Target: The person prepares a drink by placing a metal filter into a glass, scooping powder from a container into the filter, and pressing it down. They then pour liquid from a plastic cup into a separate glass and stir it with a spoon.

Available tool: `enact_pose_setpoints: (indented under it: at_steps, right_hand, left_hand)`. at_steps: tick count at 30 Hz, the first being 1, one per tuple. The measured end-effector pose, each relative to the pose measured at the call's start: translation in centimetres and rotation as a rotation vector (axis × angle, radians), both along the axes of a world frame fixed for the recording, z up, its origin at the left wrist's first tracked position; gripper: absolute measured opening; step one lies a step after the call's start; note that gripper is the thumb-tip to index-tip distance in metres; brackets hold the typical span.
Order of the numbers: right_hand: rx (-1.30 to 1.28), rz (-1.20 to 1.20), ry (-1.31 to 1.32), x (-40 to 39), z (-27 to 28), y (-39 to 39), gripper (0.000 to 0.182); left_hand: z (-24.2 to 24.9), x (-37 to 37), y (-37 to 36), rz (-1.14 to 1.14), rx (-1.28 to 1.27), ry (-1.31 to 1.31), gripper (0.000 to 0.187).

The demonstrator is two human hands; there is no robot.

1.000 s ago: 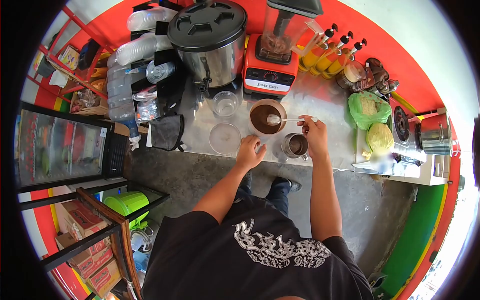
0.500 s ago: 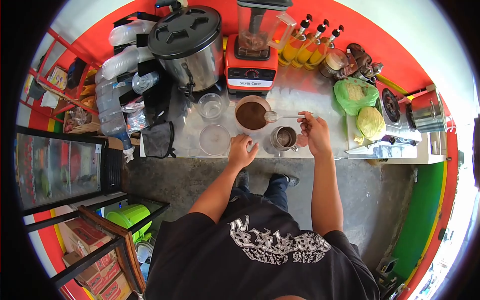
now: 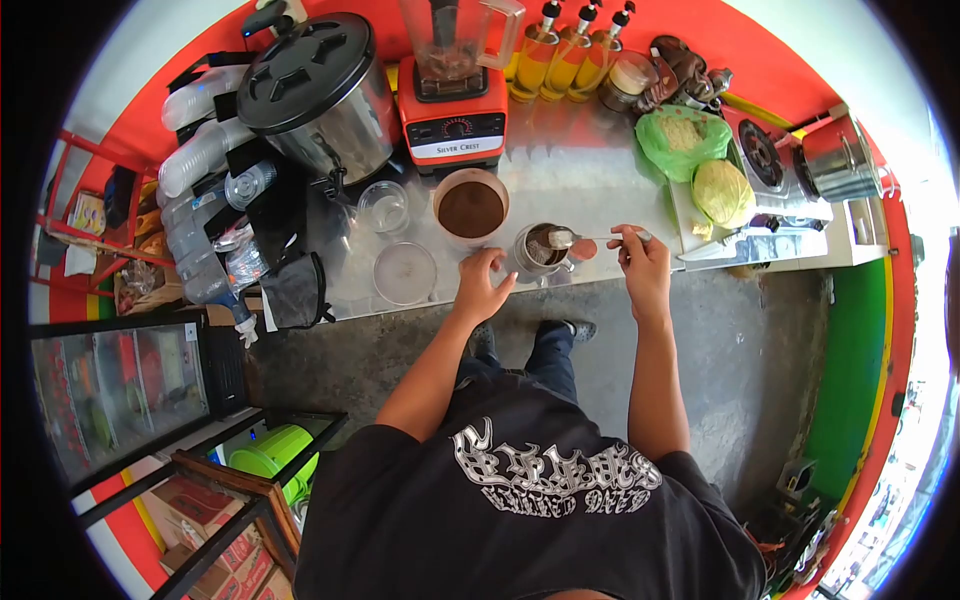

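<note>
My right hand [image 3: 643, 265] pinches the handle of a metal spoon [image 3: 598, 238], whose bowl sits over the mouth of a metal cup [image 3: 545, 263]. Something brown shows inside that cup. Behind it stands a pinkish tub [image 3: 443, 222] of brown powder. My left hand [image 3: 484, 287] is at the counter edge just left of the cup, thumb apart from the loosely bent fingers, with nothing visible in it. Left of this hand lies a round translucent lid [image 3: 405, 273]. Farther back is a clear plastic container [image 3: 384, 207].
A red blender [image 3: 455, 135] and a large steel dispenser [image 3: 335, 130] stand at the back of the steel counter [image 3: 580, 190]. Pump bottles [image 3: 568, 62] line the wall. Cabbage [image 3: 723, 193], a knife [image 3: 715, 252] and a stove [image 3: 765, 150] are to the right.
My right hand has brought the spoon from the rim of the powder tub to over the metal cup. My left hand stays near the counter edge. The camera view has shifted and tilted.
</note>
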State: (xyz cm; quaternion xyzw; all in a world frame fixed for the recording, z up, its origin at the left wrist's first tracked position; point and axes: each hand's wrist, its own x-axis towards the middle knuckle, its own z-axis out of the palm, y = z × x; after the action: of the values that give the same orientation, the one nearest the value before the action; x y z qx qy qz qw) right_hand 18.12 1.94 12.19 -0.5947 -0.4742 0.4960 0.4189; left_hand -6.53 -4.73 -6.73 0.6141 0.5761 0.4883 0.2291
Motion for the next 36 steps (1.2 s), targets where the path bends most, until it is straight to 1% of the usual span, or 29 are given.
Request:
enact_pose_setpoints:
  at_steps: [1,2,3,5,7,9,12,14,15,17,21,24,26,27,29,30,31,33,34,35,36]
  right_hand:
    - [0.027,0.025,-0.078,-0.1,-0.2,-0.1,0.025]
    - [0.024,0.014,-0.075,-0.2,-0.4,-0.4,0.025]
    - [0.055,0.026,-0.137,-0.4,-0.4,-0.6,0.026]
    - [0.115,0.054,-0.264,-0.8,-0.3,-0.9,0.027]
    - [0.153,0.068,-0.277,-1.7,0.7,-1.6,0.026]
    - [0.187,0.083,-0.289,-2.5,1.1,-2.1,0.025]
    - [0.221,0.13,-0.28,-2.8,0.6,-2.7,0.02]
    - [0.366,0.194,-0.383,-2.6,-0.2,-2.8,0.016]
    - [0.364,0.188,-0.382,-2.7,0.1,-2.9,0.016]
    - [0.544,0.275,-0.552,-2.8,1.0,-3.2,0.013]
    - [0.635,0.359,-0.641,-2.8,1.1,-3.6,0.012]
    - [0.689,0.313,-0.619,-3.0,1.6,-3.7,0.013]
    - [0.734,0.239,-0.555,-3.0,2.0,-3.5,0.012]
    - [0.741,0.249,-0.554,-3.0,2.0,-3.4,0.012]
    - [0.531,0.087,-0.359,-3.2,1.7,-3.2,0.011]
    - [0.466,0.007,-0.239,-3.8,1.1,-2.7,0.015]
    - [0.474,0.025,-0.235,-4.1,0.8,-2.0,0.015]
    - [0.252,0.013,0.071,-4.8,0.6,-0.6,0.02]
    - [0.171,0.055,0.174,-5.2,0.5,0.1,0.023]
    - [0.175,0.066,0.176,-5.7,0.0,0.8,0.023]
    - [0.118,0.092,0.198,-6.3,-0.4,1.4,0.024]
  left_hand:
    - [-0.1,0.4,0.1,-0.013,-0.006,0.003,0.034]
    - [-0.2,0.8,0.3,-0.023,-0.026,-0.035,0.044]
    - [-0.2,1.0,0.5,-0.032,-0.046,-0.073,0.055]
    - [-0.1,1.3,0.9,-0.056,-0.057,-0.029,0.058]
    - [-0.5,1.2,1.2,-0.077,-0.068,0.015,0.062]
    - [-0.7,0.9,1.5,-0.106,-0.14,-0.05,0.067]
    - [-0.8,1.1,1.2,-0.072,-0.089,-0.014,0.07]
    - [-0.9,1.2,1.1,-0.063,-0.079,-0.018,0.071]
    - [-0.9,1.2,1.2,-0.046,-0.063,-0.025,0.071]
    - [-0.9,1.2,1.3,-0.039,-0.055,-0.018,0.069]
    - [-0.7,1.2,1.2,-0.009,-0.031,-0.014,0.065]
    - [-0.7,1.1,1.1,-0.011,-0.04,-0.005,0.065]
    - [-0.7,1.1,0.9,-0.007,-0.034,-0.003,0.064]
    - [-0.8,1.1,1.0,-0.005,-0.024,-0.001,0.062]
    - [-1.0,1.1,1.0,-0.004,-0.029,-0.013,0.062]
    - [-0.9,1.0,1.0,-0.016,-0.04,-0.02,0.061]
    - [-0.8,1.0,0.9,0.003,-0.033,-0.021,0.061]
    - [-0.6,0.9,0.9,-0.01,0.011,0.005,0.062]
    - [-0.5,0.9,0.8,-0.018,0.008,0.017,0.063]
    - [-0.4,0.9,0.8,-0.007,0.013,0.018,0.063]
    - [-0.4,1.0,0.8,-0.015,-0.009,-0.003,0.062]
